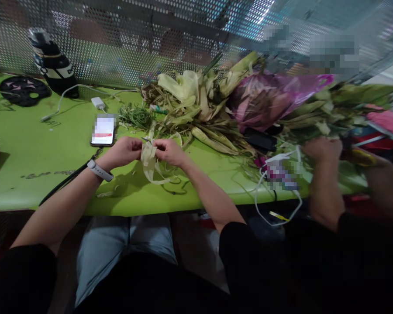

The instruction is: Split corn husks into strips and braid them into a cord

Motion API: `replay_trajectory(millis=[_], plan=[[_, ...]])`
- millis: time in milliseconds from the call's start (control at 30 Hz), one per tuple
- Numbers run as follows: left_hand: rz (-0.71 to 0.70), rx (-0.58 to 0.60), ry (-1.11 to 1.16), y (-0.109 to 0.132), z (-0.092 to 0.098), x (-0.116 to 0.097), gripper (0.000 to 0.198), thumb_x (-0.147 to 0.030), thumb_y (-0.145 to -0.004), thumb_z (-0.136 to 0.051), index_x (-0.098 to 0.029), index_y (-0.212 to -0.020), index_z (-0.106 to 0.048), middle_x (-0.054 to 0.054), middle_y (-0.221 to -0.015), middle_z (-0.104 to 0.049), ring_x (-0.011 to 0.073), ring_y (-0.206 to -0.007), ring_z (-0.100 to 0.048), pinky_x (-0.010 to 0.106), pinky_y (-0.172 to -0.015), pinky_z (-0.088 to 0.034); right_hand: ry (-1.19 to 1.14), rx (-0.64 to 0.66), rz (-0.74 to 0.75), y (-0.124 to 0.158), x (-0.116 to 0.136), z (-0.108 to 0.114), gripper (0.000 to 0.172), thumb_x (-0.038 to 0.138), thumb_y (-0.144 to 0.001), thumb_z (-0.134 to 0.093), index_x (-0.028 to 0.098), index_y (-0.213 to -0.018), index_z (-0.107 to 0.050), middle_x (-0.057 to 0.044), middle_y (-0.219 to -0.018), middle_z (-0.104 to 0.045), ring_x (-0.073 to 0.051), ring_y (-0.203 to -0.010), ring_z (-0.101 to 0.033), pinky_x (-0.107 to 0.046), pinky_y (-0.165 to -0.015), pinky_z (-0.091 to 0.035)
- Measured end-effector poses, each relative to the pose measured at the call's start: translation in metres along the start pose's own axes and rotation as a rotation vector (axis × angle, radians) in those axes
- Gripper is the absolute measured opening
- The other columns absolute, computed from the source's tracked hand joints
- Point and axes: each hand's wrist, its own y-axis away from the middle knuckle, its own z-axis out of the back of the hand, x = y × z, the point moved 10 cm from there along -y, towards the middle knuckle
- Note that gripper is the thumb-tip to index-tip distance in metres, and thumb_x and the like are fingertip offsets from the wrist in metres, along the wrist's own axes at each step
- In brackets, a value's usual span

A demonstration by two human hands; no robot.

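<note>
My left hand (127, 151) and my right hand (169, 151) meet over the front part of the green table, fingers pinched. Between them they grip a pale strip of corn husk (148, 160), whose loose end curls down to the tabletop. A small dark, thin sliver sticks out at the left fingertips, too small to name. Just beyond my hands lies a heap of dried corn husks (199, 102), with a small pile of green shredded strands (136, 116) at its left. A lit phone (104, 129) lies beside my left hand.
A black bottle (54, 65), black mask (24, 90) and white charger (98, 103) with cable are at the back left. A pink plastic bag (262, 98) sits among husks. To the right are a dark phone (260, 140), white cable loops and a co-worker's hands (324, 148).
</note>
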Motion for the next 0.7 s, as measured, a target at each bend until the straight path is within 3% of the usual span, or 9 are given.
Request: replay_trajectory(millis=[133, 333, 567, 700], plan=[[-0.101, -0.122, -0.329, 0.004, 0.003, -0.012, 0.018, -0.016, -0.076, -0.058, -0.017, -0.059, -0.056, -0.002, -0.051, -0.049, 0.0093, -0.049, -0.038, 0.024, -0.050, -0.028, 0.293, -0.082, 0.057, 0.002, 0.011, 0.004, 0.019, 0.034, -0.075, -0.059, 0.017, -0.068, -0.059, 0.001, -0.063, -0.054, -0.011, -0.062, -0.043, -0.025, -0.062, -0.032], [-0.109, -0.180, -0.573, 0.008, -0.002, -0.023, 0.021, -0.014, -0.077, -0.054, -0.018, -0.056, -0.053, 0.000, -0.052, -0.049, 0.0120, -0.050, -0.036, 0.029, -0.054, -0.026, 0.540, -0.154, 0.032, 0.003, 0.014, 0.002, 0.012, 0.029, -0.074, -0.062, 0.018, -0.068, -0.060, -0.001, -0.067, -0.059, -0.014, -0.063, -0.042, -0.027, -0.062, -0.028], [-0.030, -0.197, -0.526, 0.007, 0.010, -0.015, 0.021, -0.021, -0.084, -0.050, -0.017, -0.076, -0.070, 0.006, -0.069, -0.070, 0.0168, -0.058, -0.057, 0.028, -0.057, -0.038, 0.337, -0.304, -0.038, 0.003, 0.004, 0.021, 0.016, 0.030, -0.074, -0.056, 0.019, -0.062, -0.053, 0.001, -0.061, -0.054, -0.012, -0.060, -0.044, -0.027, -0.062, -0.033], [0.008, -0.211, -0.424, 0.003, 0.014, -0.002, 0.022, -0.025, -0.085, -0.053, -0.016, -0.088, -0.072, 0.008, -0.078, -0.076, 0.0204, -0.070, -0.067, 0.028, -0.062, -0.046, 0.216, -0.293, -0.045, 0.001, -0.003, 0.021, 0.016, 0.032, -0.075, -0.055, 0.019, -0.066, -0.056, 0.001, -0.062, -0.057, -0.013, -0.060, -0.048, -0.026, -0.061, -0.036]])
